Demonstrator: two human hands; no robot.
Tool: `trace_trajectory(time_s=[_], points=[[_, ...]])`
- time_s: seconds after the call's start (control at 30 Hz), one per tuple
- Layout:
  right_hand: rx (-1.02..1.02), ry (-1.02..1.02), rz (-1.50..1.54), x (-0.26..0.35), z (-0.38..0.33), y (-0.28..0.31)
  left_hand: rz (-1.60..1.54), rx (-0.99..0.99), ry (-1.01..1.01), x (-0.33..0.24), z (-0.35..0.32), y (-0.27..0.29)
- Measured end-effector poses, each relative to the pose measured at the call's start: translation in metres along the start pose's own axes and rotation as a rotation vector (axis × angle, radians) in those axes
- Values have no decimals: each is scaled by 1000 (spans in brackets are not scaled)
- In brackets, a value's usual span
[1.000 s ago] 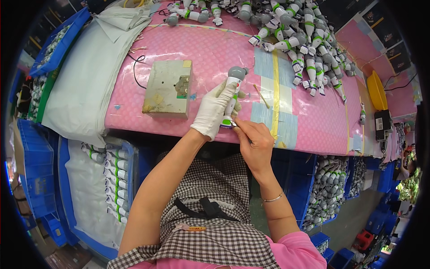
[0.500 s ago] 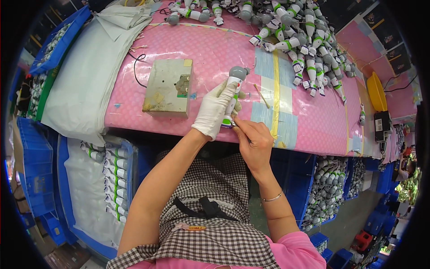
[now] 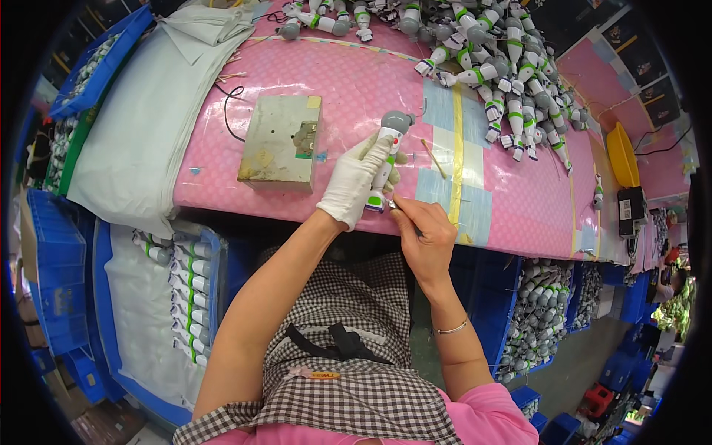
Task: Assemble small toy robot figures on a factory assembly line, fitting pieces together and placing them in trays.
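We see our left hand [image 3: 354,184], in a white glove, wrapped tight around a small toy figure [image 3: 386,152] with a grey round head, a white body and green bits. The toy stands almost upright just above the near edge of the pink surface [image 3: 356,89], a little past the middle of the picture, toward twelve o'clock from our body. Our right hand [image 3: 425,236] is bare, at about four o'clock from the toy. Its grip is narrow: the fingertips [image 3: 395,205] pinch together right at the toy's bottom end, but we cannot tell what tiny thing they pinch. Compared with half a second ago and one second ago, almost nothing is different. Both hands stay in the same spots, the glove keeps its hold, and the toy has the same lean. At nine o'clock from the toy sits a worn grey-green box [image 3: 282,142] on the surface, near the glove but not touching it. A thin stick [image 3: 434,158] lies at three o'clock from the toy on pale tape strips [image 3: 458,159]. A big pile of the same toys [image 3: 512,81] lies at one o'clock, well apart. More toys fill a blue bin [image 3: 194,291] at seven o'clock, below the surface.
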State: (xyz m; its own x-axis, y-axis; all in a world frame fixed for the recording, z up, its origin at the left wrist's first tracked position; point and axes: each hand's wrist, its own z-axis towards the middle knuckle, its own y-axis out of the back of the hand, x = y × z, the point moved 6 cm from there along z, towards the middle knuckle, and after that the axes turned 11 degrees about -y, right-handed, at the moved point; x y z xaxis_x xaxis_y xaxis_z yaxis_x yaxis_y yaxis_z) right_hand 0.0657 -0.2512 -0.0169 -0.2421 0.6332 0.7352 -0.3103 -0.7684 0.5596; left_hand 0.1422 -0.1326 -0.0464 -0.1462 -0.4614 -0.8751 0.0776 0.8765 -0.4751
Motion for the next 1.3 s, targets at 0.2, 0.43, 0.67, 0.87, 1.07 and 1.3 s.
trace_trajectory(time_s=[0.2, 0.43, 0.67, 0.87, 1.07, 1.3], points=[[-7, -2, 19, 0, 0, -2, -16, -25, 18, 1, -1, 0], [9, 15, 18, 0, -1, -4, -6, -27, -8, 0, -3, -2], [4, 12, 6, -2, 2, -3, -12, -24, -14, 0, 1, -5], [-14, -11, 23, 2, 5, -3, 6, -18, -40, -2, 2, 1], [-32, -246, -78, -8, 7, 15, -167, 25, -57, 11, 1, 10], [80, -42, -326, -12, 41, -15, -74, 12, -323, -87, -124, 42]])
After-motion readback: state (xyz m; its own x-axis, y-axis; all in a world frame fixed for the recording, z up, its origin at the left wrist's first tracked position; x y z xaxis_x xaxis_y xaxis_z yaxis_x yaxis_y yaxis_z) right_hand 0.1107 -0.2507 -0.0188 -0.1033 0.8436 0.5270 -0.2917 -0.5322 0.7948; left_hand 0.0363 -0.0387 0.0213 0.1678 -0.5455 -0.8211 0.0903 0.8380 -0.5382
